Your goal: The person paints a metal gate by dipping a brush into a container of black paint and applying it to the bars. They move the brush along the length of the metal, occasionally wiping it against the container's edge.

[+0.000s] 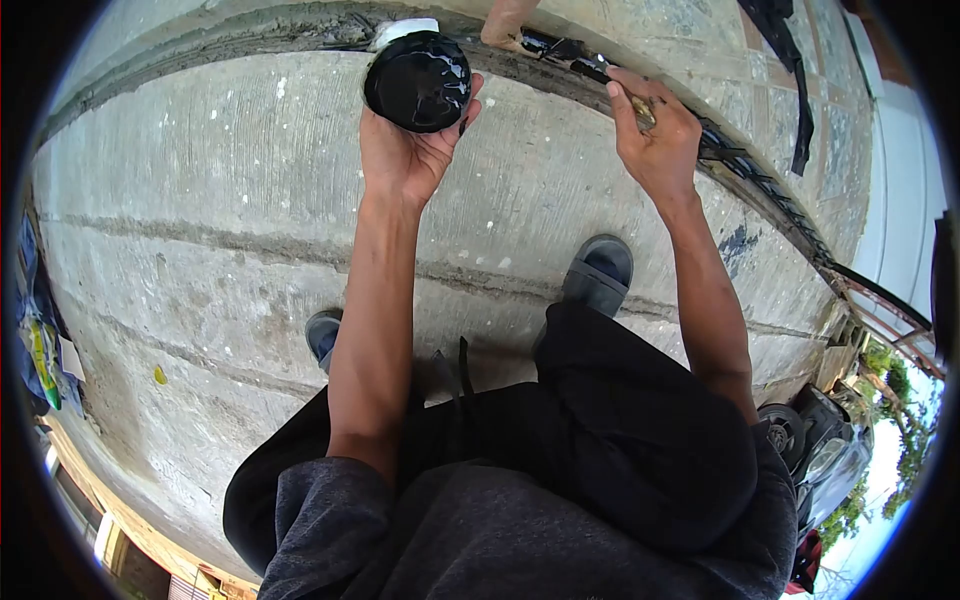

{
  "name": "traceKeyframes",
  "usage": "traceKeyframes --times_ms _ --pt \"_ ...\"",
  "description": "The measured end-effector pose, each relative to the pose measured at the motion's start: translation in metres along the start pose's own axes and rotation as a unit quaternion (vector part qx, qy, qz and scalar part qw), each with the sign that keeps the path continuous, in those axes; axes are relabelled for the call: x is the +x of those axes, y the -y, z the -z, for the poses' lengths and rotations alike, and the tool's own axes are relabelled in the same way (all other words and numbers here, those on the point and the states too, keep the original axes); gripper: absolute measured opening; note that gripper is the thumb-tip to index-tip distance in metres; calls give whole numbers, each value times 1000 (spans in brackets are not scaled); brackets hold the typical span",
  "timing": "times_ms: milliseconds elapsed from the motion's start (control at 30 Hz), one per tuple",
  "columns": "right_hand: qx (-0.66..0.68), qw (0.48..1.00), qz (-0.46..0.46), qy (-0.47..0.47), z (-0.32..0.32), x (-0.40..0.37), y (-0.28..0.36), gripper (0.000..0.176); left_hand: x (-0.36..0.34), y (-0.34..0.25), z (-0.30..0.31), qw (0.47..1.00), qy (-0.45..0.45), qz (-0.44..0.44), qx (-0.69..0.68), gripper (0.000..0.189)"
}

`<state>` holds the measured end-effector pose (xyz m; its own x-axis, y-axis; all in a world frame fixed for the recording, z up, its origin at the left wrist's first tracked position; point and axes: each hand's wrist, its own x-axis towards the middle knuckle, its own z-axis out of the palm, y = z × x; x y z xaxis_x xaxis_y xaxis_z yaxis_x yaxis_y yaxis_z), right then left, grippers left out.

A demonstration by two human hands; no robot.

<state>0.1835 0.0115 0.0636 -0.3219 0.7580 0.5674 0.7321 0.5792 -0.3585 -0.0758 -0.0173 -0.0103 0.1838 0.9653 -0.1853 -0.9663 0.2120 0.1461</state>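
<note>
My left hand (412, 155) holds up a round tub of glossy black paint (418, 82), its palm and fingers wrapped round the underside and side. Black smears mark the fingertips. My right hand (655, 130) is closed on a paintbrush (645, 112), whose stained handle shows between thumb and fingers. Its head meets a black-coated metal bar (565, 50) along the low ledge, though the exact contact is hard to make out. Another person's hand or foot (508, 25) is beside the bar at the top edge, only partly visible.
Paint-spotted concrete (250, 150) with grooves lies below. A black lattice metal frame (765, 180) runs along the ledge at right. Something white (405, 30) sits behind the tub. A dark strip of cloth (785, 60) hangs at upper right; a motorcycle (825, 440) stands lower right.
</note>
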Motion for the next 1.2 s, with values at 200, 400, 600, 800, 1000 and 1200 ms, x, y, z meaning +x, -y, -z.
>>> traceKeyframes --times_ms 200,400,600,800,1000,1200 --pt "287 938 -188 -40 51 22 62 11 0 21 -5 987 -84 -22 134 59" --pt "270 951 -138 57 30 19 86 13 0 38 -21 982 -99 -29 160 60" --pt "272 950 -131 79 26 12 90 16 0 39 -20 980 -96 -21 172 58" --pt "240 959 -60 137 46 6 79 24 8 44 -25 982 -124 -22 142 58" --pt "282 937 -189 81 49 -8 73 23 20 57 -26 987 -106 -29 115 56" --pt "287 937 -169 103 54 -14 55 26 38 72 -19 988 -100 -28 112 55"
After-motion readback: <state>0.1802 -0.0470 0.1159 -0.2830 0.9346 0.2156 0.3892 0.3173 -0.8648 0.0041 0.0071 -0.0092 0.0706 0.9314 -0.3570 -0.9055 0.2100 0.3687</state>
